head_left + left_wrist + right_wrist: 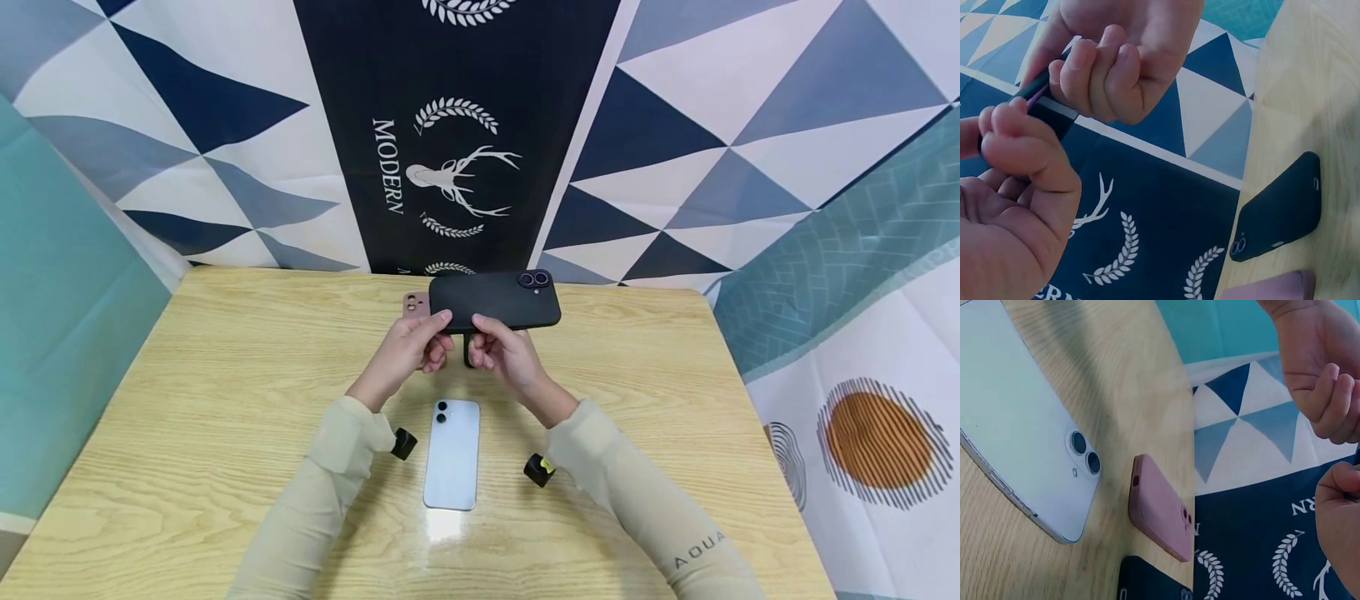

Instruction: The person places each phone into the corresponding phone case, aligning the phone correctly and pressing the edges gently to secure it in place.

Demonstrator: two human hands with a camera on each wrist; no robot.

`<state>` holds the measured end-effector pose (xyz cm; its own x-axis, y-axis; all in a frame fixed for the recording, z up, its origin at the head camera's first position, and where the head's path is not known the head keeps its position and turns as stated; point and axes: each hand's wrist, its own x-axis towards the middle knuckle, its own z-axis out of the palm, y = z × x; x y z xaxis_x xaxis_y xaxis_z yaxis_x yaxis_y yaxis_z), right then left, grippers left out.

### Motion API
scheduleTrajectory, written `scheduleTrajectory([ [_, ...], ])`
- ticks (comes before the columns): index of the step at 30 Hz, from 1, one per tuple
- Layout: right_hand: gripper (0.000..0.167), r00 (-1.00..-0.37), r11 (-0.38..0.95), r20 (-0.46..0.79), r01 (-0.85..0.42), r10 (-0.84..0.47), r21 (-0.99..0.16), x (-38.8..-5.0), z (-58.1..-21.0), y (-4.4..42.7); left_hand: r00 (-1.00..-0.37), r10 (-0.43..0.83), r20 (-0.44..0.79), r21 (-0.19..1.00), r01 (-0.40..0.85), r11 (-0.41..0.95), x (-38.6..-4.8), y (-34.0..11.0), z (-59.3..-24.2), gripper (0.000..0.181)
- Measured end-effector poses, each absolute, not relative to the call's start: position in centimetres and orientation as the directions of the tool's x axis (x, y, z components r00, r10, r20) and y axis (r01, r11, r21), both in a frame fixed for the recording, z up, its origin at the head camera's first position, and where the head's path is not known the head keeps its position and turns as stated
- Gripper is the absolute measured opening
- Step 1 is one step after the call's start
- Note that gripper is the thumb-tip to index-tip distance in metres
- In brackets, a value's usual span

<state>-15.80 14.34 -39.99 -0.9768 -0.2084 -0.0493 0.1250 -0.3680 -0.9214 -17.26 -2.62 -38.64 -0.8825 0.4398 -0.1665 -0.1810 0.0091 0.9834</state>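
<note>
Both hands hold a black phone case (495,300) raised above the far part of the table, its camera end to the right. My left hand (408,346) pinches its near edge with the thumb on top and fingers curled beneath. My right hand (510,354) grips the same edge a little to the right. A strip of purple shows along the case's edge (1036,95) between the hands in the left wrist view. Whether a phone is inside, I cannot tell. On the table nearer the body lies a white phone (452,454), back up with two lenses.
Behind the hands a pink phone case (1160,509) and a second black case (1279,209) lie on the wooden table (247,400); the held case partly covers them in the head view. Patterned cloth (270,150) rises along the table's far edge. Small black blocks (403,444) sit by the cuffs.
</note>
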Motion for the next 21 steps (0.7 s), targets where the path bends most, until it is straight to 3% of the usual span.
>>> scheduleTrajectory([
  [12,0.048,-0.969,-0.391,-0.076,0.166,-0.236,-0.905,-15.83,-39.94,14.23,-0.885,0.456,-0.089,0.991,-0.124,-0.047,-17.29,-2.30,-39.16,0.037],
  [21,0.049,-0.962,-0.437,-0.034,0.155,-0.272,-0.886,-15.92,-40.10,14.84,-0.904,0.401,-0.150,0.975,-0.202,-0.089,-17.70,-3.04,-39.31,0.026],
])
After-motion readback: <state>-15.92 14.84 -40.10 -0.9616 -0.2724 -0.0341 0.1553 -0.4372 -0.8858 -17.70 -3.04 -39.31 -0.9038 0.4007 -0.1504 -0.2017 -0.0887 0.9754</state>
